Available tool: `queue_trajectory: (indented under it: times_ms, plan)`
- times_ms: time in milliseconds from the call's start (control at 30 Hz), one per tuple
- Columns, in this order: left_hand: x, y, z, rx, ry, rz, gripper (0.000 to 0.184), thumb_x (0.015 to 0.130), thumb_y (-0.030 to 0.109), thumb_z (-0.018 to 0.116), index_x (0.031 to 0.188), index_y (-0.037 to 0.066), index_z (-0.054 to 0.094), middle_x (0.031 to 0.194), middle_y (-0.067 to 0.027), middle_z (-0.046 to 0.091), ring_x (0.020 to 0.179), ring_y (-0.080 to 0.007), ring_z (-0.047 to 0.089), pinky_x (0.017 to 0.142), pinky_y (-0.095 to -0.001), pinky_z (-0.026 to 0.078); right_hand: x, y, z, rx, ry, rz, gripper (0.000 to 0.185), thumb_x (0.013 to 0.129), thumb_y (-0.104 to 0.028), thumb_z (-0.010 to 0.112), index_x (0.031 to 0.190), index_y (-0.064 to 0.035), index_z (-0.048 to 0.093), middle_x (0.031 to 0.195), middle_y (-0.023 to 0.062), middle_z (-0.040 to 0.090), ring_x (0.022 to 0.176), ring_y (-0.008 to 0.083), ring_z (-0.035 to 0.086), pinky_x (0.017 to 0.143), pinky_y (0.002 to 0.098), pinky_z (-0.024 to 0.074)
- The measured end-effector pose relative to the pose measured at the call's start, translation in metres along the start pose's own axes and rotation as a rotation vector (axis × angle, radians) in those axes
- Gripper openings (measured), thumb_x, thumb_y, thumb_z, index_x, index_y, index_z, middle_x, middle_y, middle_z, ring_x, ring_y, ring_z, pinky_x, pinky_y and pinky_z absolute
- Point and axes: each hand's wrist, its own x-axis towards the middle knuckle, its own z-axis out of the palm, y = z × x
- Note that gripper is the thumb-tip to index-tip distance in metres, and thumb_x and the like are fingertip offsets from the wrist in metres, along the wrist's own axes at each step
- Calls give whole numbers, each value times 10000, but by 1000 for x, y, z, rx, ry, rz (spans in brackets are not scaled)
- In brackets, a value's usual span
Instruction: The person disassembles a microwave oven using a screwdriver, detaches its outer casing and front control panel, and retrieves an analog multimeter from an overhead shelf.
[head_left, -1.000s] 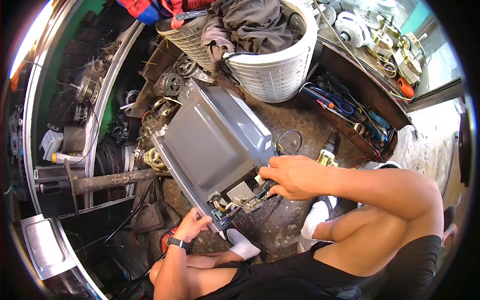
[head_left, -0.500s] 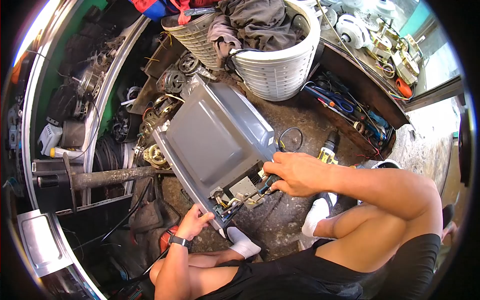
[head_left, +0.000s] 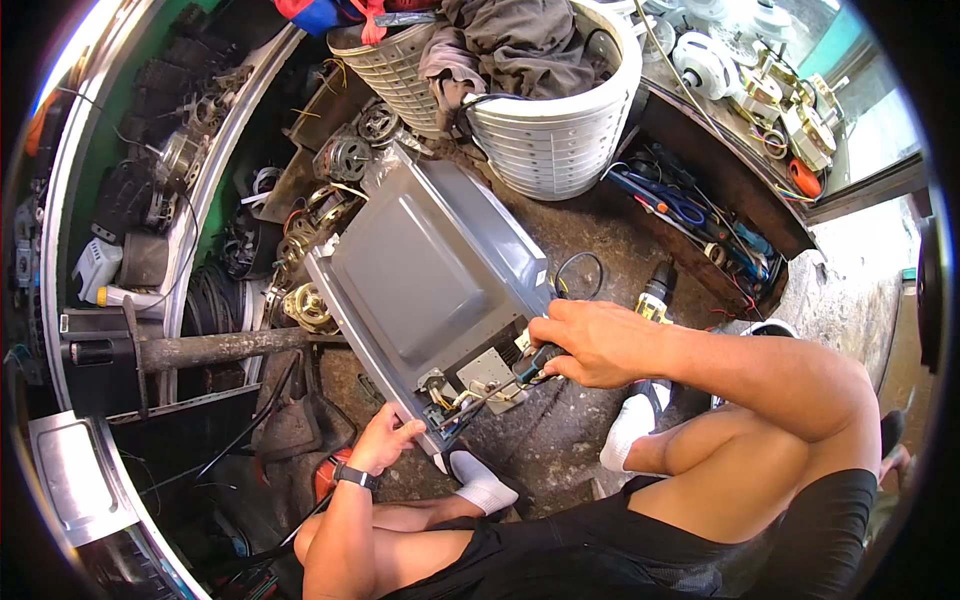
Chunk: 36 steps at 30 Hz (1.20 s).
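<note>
A grey metal appliance housing (head_left: 420, 270), with a recessed panel, lies tilted on the floor in front of me. Wires and small electrical parts (head_left: 460, 395) show at its near end. My left hand (head_left: 385, 438) grips the near left corner of the housing, thumb on top. In my right hand (head_left: 600, 343) is a screwdriver (head_left: 540, 364) with a dark blue handle. Its shaft slants down and left over the exposed parts toward the corner by my left hand. I cannot tell exactly what the tip touches.
A yellow-and-black drill (head_left: 657, 290) stands right of the housing. Behind it are a white perforated tub (head_left: 550, 140) holding dark cloth and a tool box (head_left: 720, 150). Motors (head_left: 310, 305) crowd the left side, near a hammer (head_left: 220, 350). My feet (head_left: 630, 430) flank the work.
The screwdriver handle and my right hand have shifted very slightly. My left hand stays on the housing corner, and the housing lies in nearly the same place.
</note>
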Motion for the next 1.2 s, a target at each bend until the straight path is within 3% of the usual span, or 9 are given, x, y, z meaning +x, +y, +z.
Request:
queue_trajectory:
  times_ms: [700, 867, 967, 1200]
  plan:
    - [1, 1, -2, 9, -9, 12, 521, 944, 338, 809, 1308, 53, 567, 1139, -76, 687, 1011, -200, 667, 801, -376, 589, 3, -4, -4, -17, -22, 26, 326, 969, -263, 672, 1201, -51, 587, 1068, 228, 646, 1049, 455, 656, 926, 546, 512]
    - [2, 0, -2, 8, -11, 17, 504, 946, 327, 808, 1301, 57, 572, 1149, -71, 677, 1028, -197, 662, 813, -379, 586, 9, -10, -15, -6, -193, 73, 340, 1012, -353, 635, 1207, -77, 597, 1107, 210, 671, 1086, 430, 643, 904, 554, 499]
    - [2, -2, -3, -1, -21, 23, 496, 950, 319, 804, 1293, 47, 570, 1141, -69, 675, 1037, -197, 663, 830, -386, 588, 5, -13, -16, 11, -150, 16, 329, 1008, -317, 641, 1170, -37, 585, 1061, 220, 666, 1072, 438, 647, 932, 541, 497]
    - [2, -1, -1, -41, -18, 27, 503, 944, 283, 812, 1296, 25, 564, 1137, -82, 669, 1012, -201, 674, 815, -381, 600, -5, -18, -12, 6, -98, -33, 323, 1021, -319, 630, 1196, -53, 574, 1112, 203, 644, 1090, 430, 639, 929, 537, 498]
